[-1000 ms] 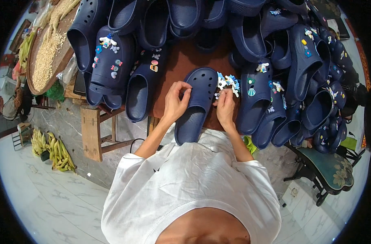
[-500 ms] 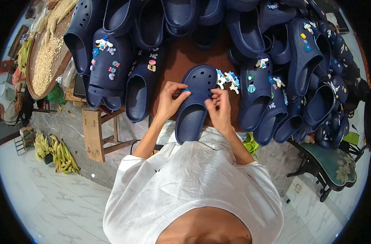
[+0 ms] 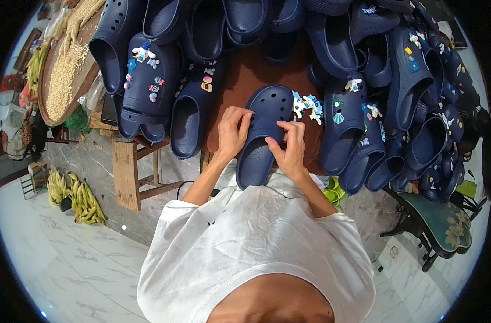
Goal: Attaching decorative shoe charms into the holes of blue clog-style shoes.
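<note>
A navy foam clog (image 3: 267,125) with round holes in its toe lies in front of me, its heel against my white shirt. My left hand (image 3: 233,132) is closed at its left edge, fingers curled against the side; whether a small piece is between them is hidden. From the right, my right hand (image 3: 289,149) grips the clog, fingers bent over its side and thumb at the edge of the foot opening. Just right of the toe sits a cluster of white and blue cartoon charms (image 3: 308,106). No charm shows on this clog's upper.
Navy clogs with charms stand close on the left (image 3: 154,81) and right (image 3: 339,129); more are piled at the back. The tabletop (image 3: 245,75) is brown. A tray of pale kernels (image 3: 62,86) is far left. A wooden stool (image 3: 126,175) and a dark chair (image 3: 444,229) stand below.
My left fingers have curled down over the clog's left edge, and the blue bit seen there no longer shows. My right thumb has shifted to the foot opening. The view moved slightly.
</note>
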Demonstrator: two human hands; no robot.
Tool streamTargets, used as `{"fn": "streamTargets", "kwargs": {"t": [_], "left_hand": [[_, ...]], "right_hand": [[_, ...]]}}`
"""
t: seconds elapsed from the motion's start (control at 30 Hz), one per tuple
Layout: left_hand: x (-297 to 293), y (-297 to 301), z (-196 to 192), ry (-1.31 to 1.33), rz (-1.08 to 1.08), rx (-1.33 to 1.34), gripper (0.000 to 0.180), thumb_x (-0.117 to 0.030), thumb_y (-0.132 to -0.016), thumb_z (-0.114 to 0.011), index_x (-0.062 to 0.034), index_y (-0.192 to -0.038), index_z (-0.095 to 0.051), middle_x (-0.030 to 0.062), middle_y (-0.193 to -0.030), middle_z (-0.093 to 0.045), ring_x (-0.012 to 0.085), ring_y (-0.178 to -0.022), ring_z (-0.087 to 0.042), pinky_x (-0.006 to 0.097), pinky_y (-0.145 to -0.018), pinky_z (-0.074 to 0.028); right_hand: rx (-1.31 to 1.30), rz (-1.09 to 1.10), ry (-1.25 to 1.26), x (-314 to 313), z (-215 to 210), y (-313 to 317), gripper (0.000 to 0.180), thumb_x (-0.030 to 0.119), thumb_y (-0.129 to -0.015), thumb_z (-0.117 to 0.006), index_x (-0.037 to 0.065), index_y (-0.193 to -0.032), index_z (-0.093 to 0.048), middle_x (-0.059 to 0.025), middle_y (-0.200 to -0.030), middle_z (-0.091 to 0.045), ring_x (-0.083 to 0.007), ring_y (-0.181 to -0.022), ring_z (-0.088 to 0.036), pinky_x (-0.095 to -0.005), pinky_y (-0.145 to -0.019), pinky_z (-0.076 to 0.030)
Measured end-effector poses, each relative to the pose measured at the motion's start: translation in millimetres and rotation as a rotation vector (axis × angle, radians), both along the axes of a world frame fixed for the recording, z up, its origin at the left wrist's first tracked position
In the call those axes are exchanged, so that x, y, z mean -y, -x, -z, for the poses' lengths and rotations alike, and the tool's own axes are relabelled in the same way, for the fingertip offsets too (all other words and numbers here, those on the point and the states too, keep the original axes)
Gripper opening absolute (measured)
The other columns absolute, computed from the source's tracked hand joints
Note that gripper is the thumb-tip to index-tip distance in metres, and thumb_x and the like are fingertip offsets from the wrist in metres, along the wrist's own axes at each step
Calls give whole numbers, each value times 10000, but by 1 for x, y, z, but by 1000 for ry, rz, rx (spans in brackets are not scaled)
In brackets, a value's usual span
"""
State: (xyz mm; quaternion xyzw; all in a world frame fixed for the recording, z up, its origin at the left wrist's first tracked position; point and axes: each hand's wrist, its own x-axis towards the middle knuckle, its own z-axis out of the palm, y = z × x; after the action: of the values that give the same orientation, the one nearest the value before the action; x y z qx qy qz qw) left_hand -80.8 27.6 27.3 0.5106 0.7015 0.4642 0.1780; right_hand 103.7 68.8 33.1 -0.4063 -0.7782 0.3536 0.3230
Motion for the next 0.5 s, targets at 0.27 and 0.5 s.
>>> {"fn": "streamTargets", "kwargs": {"t": [0.27,0.5], "left_hand": [[5,3,9,-40,22,90,109,-96,-903,-660,-41,-985,-708,112,-962,-674,283,-903,-620,365,-800,-489],[10,12,0,-18,177,103,173,-81,-861,-702,-38,-1028,-687,112,-1094,-667,281,-1035,-595,363,-887,-475]], "right_hand": [[-7,5,-29,-1,-1,-1,532,430,-869,-722,38,-1185,-549,-153,-1068,-470,-304,-907,-542,-399,-757,-485],[20,-70,-4,-8,-4,-4,525,387,-855,-729,34,-1195,-540,-169,-1074,-477,-346,-952,-549,-431,-785,-490]]}}
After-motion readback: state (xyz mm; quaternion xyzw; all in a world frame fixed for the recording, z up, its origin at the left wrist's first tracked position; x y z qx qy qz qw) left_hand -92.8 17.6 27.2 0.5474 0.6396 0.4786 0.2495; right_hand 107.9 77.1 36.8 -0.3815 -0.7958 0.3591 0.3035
